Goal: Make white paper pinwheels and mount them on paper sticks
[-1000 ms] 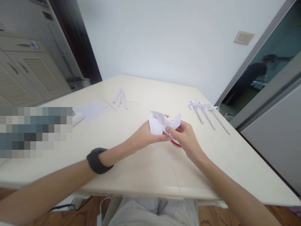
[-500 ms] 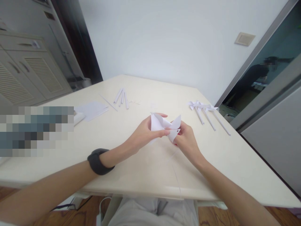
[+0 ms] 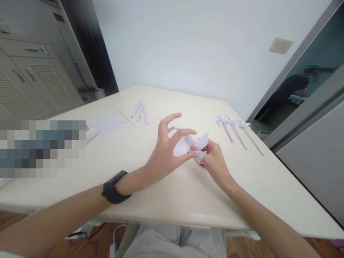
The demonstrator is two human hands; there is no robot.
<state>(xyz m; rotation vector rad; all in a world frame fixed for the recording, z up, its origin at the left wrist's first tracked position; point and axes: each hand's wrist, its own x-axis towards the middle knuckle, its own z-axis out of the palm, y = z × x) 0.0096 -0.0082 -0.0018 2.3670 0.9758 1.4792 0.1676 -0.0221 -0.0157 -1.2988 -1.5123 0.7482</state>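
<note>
Nearest: a thin line (image 3: 202, 204) straggles over the table (image 3: 166, 197) on the near side of the folded paper (image 3: 182, 147); material unclear. Folded paper sits between two bare hands, over the table. Right hand (image 3: 215, 157): fingers pinched on its right part, thumb pressed near the middle. Left hand (image 3: 163, 152): fingers spread and loose, thumb against a near flap, index arched over the top; cannot tell whether that tip touches.

Risk: right pinch seems to carry most of the hold; should it slacken, the bent flaps would likely spring flat. Too hard a squeeze could crease them.

Paper white, matt, thin; curved petals, sharp corners. Red object (image 3: 201, 165) just below it, mostly hidden.

Beyond it, leftward: smooth flat sheets (image 3: 107, 126), a slim stick (image 3: 125, 116), rolled tubes (image 3: 146, 114) fanned out. Beyond it, rightward: three pinwheels (image 3: 227, 120), curled blades on tube handles. Farthest: smooth pale wall (image 3: 188, 53).
</note>
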